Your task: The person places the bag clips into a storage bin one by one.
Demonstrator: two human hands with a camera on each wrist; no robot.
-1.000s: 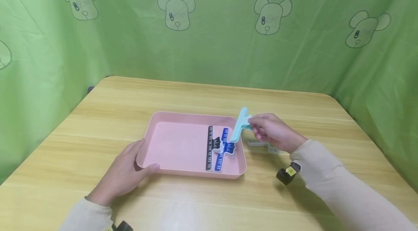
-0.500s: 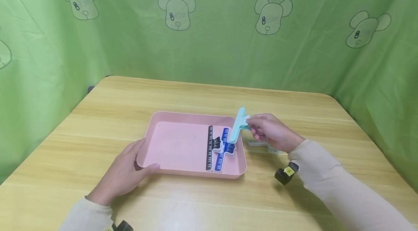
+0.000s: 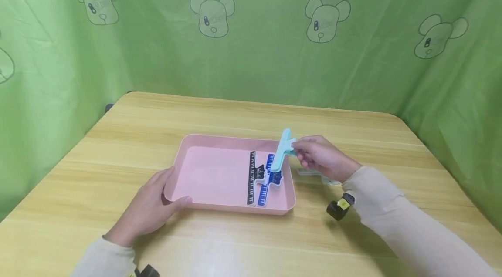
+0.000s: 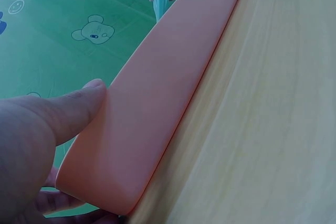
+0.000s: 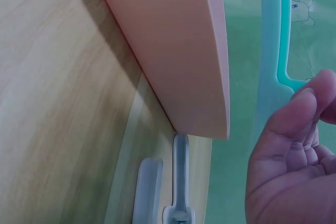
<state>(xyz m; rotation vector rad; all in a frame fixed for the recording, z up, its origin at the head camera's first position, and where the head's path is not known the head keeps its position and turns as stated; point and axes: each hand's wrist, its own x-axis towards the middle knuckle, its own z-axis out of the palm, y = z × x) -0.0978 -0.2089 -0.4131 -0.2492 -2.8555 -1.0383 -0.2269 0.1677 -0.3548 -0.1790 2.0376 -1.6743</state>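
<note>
My right hand (image 3: 323, 156) pinches a turquoise wide clip (image 3: 283, 150) by its handle, above the right end of a pink tray (image 3: 227, 208). In the right wrist view, thumb and finger close on the handle, and the clip's long bar (image 5: 270, 51) stands up past the tray rim. My left hand (image 3: 148, 205) grips the tray's near left corner, thumb on the front wall and fingers along the left side. Inside the tray lie a black clip (image 3: 251, 181) and a blue clip (image 3: 263, 193), both printed with piano keys, side by side. The turquoise clip overlaps the blue one in the head view.
Pale clips lie on the wooden table (image 3: 219, 246) right of the tray, partly hidden under my right hand; one pale clip (image 5: 148, 190) and another white clip (image 5: 180, 177) show in the right wrist view. A green curtain (image 3: 266, 68) surrounds the table behind.
My right hand has moved slightly left with the turquoise clip, bringing it further over the tray. The left hand, the tray and the clips inside stay where they were.
</note>
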